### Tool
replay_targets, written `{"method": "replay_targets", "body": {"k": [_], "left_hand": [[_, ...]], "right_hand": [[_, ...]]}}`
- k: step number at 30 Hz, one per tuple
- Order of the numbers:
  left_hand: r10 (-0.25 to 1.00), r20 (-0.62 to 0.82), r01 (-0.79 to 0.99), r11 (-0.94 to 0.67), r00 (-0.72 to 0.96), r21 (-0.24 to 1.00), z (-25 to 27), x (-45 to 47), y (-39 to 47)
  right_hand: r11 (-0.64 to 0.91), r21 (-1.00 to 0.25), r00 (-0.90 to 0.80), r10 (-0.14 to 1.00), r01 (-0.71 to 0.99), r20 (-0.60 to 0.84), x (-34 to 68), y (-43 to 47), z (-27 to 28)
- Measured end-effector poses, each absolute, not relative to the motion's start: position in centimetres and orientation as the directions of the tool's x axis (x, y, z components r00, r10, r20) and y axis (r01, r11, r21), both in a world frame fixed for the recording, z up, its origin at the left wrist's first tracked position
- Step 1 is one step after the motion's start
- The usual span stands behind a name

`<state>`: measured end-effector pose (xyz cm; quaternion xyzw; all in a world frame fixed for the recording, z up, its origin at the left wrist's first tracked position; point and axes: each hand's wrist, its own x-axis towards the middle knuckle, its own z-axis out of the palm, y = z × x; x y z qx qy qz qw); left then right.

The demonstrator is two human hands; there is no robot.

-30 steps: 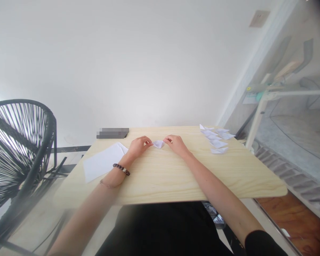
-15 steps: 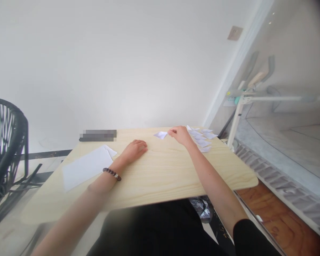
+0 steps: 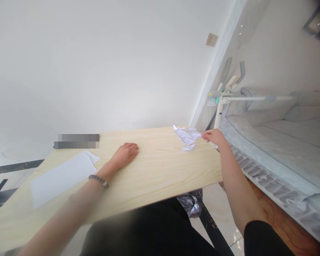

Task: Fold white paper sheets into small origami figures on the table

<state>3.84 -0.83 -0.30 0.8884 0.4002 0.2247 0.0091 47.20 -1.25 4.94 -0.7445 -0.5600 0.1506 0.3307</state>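
Observation:
Pinched by one end in my right hand [image 3: 212, 137] is a white folded paper boat [image 3: 195, 136], at the right side of a cluster of similar paper boats [image 3: 184, 134]. Whether its underside touches the table is hard to tell. Several boats stand close together there, partly overlapping in view; one paper boat [image 3: 189, 147] sits nearest to me. My left hand [image 3: 126, 154] lies palm down on the wooden table [image 3: 154, 170], fingers loosely stretched, holding nothing. A beaded bracelet [image 3: 99, 180] is on that wrist.
White paper sheets [image 3: 64, 177] lie at the table's left, beside my left forearm. A blurred-out dark object [image 3: 77, 141] is at the back left edge. The wall [image 3: 138, 71] rises behind. A white metal frame [image 3: 220, 106] and a grey sofa [image 3: 272, 142] stand to the right.
My right hand has carried the paper boat from the left side of the cluster to its right side. The view has turned right. My left hand still rests on the table.

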Motion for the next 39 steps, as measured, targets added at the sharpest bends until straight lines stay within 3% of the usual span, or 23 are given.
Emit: {"method": "replay_targets", "body": {"k": [11, 19, 26, 33, 39], "left_hand": [[0.722, 0.386, 0.711, -0.673, 0.574, 0.202, -0.4, 3.7, -0.5], [0.724, 0.404, 0.697, -0.674, 0.559, 0.243, -0.4, 3.7, -0.6], [0.727, 0.394, 0.708, -0.669, 0.562, 0.225, -0.4, 3.8, -0.7], [0.716, 0.397, 0.706, -0.679, 0.574, 0.204, -0.5, 3.8, -0.6], [0.717, 0.400, 0.706, -0.678, 0.571, 0.207, -0.3, 3.8, -0.8]], "right_hand": [[-0.283, -0.632, 0.423, 0.903, 0.722, 0.079, 50.9, -1.1, 3.3], [-0.274, -0.684, 0.420, 0.906, 0.676, 0.052, 49.9, -0.9, 3.0], [-0.265, -0.651, 0.406, 0.911, 0.711, 0.074, 50.0, -0.9, 2.6], [-0.278, -0.480, 0.399, 0.901, 0.832, 0.170, 49.0, -1.1, 3.2], [-0.098, -0.273, 0.196, 0.912, 0.957, 0.361, 44.6, -0.4, 4.0]]}}
